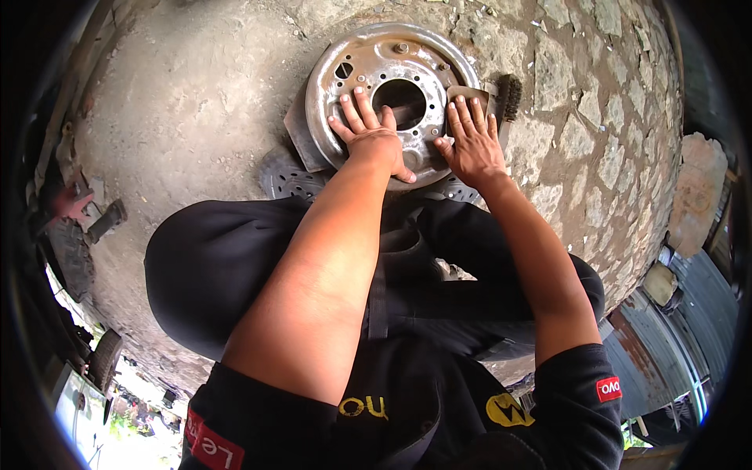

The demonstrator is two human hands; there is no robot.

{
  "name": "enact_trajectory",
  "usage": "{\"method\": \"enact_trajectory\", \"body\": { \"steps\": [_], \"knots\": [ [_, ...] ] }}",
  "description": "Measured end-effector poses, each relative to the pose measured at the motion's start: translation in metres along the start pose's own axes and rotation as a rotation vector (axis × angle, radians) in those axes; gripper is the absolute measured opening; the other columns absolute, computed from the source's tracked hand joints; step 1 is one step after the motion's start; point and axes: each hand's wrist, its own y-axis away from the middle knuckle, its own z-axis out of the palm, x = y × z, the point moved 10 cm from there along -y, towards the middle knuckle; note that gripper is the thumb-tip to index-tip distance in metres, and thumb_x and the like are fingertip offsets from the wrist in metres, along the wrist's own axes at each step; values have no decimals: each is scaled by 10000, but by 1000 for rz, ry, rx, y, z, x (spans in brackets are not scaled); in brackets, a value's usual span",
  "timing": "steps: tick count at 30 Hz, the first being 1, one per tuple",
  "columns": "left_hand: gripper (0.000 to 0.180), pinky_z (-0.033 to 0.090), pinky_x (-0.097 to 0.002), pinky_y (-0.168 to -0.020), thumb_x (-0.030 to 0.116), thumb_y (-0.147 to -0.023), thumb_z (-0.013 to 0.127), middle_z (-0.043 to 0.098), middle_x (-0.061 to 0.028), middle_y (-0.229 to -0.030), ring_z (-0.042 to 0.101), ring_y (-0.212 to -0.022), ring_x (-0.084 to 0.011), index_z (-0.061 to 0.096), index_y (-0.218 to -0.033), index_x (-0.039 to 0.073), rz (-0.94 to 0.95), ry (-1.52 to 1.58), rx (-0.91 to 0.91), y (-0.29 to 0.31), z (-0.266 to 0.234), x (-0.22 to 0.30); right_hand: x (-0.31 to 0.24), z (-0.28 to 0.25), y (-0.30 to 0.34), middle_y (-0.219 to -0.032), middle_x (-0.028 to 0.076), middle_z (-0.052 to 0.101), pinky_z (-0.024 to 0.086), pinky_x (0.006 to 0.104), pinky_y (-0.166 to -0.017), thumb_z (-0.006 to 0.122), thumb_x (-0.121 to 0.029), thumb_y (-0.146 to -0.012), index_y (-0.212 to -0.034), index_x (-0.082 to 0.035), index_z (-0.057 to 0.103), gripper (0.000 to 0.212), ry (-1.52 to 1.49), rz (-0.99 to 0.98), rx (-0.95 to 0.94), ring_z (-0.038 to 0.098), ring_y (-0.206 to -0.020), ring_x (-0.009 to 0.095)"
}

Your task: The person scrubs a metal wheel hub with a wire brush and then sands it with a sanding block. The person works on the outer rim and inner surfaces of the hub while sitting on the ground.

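A round metal brake backing plate (pixel 338 66), worn and partly rusty, lies in front of me with a large hole at its middle. My left hand (pixel 371 139) rests on its near left part, fingers spread, touching the metal beside the hole. On the right side of the plate, my right hand (pixel 475 147) lies with its fingers stretched over a bent brown sheet that looks like sandpaper (pixel 468 95), pressing it against the rim. Most of the sheet is hidden under that hand.
A wire brush (pixel 511 97) lies just right of the plate. Under the plate a flat slab (pixel 299 125) sticks out at left. My shoes (pixel 283 174) stand close to the near rim. Corrugated sheets (pixel 650 337) lie at far right, and a dark tyre (pixel 104 358) at lower left.
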Motion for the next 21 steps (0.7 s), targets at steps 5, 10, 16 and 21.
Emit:
{"method": "enact_trajectory", "body": {
  "steps": [5, 10, 16, 21],
  "knots": [
    [1510, -25, -764, -1156, 675, -627, 905, -327, -376, -1600, -323, -1458, -585, -28, -1679, 123, -4, 8, 41, -6, -7, -1, 2, -16, -34, -1728, 72, 220, 155, 555, -1278, 328, -604, -1065, -1635, -89, 282, 770, 15, 13, 46, 150, -1604, 291],
    [1508, -32, -763, -1155, 673, -628, 906, -331, -376, -1598, -325, -1455, -589, -24, -1679, 121, 2, 17, 24, -5, -5, -1, -4, -4, -14, -1728, 83, 215, 151, 567, -1275, 344, -615, -1057, -1643, -101, 262, 783, -14, 10, 38, 161, -1602, 277],
    [1508, -34, -766, -1150, 681, -624, 904, -329, -380, -1597, -329, -1449, -595, -21, -1681, 132, 9, 11, 31, -5, -3, 0, -1, -15, -32, -1720, 62, 247, 169, 565, -1273, 368, -561, -1067, -1638, -114, 276, 731, -63, 59, 39, 176, -1599, 247],
    [1525, -17, -769, -1151, 711, -612, 893, -329, -375, -1600, -321, -1452, -598, -33, -1681, 142, 14, -13, 61, -8, -2, 2, 3, -6, -22, -1657, 73, 390, 179, 540, -1277, 368, -390, -1096, -1572, -102, 413, 559, -93, 71, 48, 295, -1563, 223]
  ]
}}
